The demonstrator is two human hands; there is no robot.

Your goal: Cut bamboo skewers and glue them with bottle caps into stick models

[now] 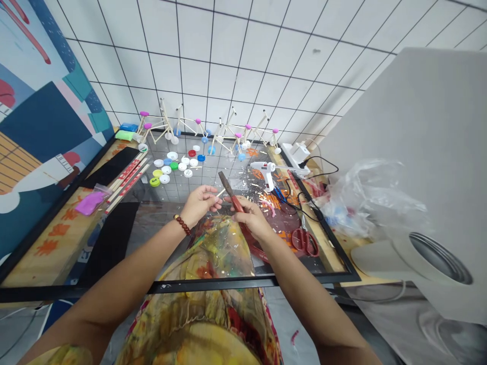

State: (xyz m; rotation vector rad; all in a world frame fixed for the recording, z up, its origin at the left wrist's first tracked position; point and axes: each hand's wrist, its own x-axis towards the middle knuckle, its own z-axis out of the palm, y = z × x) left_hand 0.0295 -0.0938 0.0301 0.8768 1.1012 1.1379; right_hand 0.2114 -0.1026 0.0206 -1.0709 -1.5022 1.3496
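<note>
My left hand (198, 204) pinches a short thin wooden stick (220, 192) between thumb and fingers; a bead bracelet circles that wrist. My right hand (251, 218) grips the red handle of a flat-bladed knife (227, 185), whose dark blade points up and left and touches the stick's end. Both hands hover over the glass-topped table (182, 284), above my lap.
Coloured bottle caps (173, 167) lie mid-table. Stick-and-cap models (224, 134) line the tiled wall. A white glue gun (266, 171), red scissors (304, 241), cables and a plastic bag (365, 197) sit to the right. Packs of chopsticks (127, 177) and a purple bag (89, 202) lie left.
</note>
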